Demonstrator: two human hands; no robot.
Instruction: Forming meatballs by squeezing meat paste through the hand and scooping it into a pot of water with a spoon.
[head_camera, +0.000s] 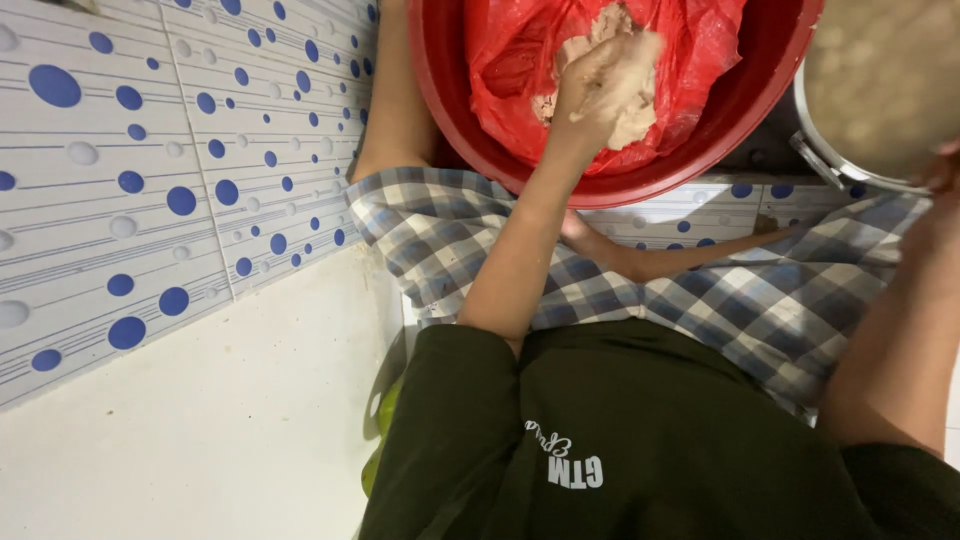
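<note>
Red basin (440, 90), red plastic bag (700, 50), beige dough (635, 110), blue-grey checked shorts (760, 300), white tiles with blue dots (150, 170)

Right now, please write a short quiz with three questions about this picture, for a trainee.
1. True or false: the left hand is smeared with pale dough.
2. What lines the red basin? A) a red plastic bag B) a towel C) foil
3. What stands to the right of the basin?

Key: 1. true. 2. A. 3. A metal pot; the right hand is at its rim.
</note>
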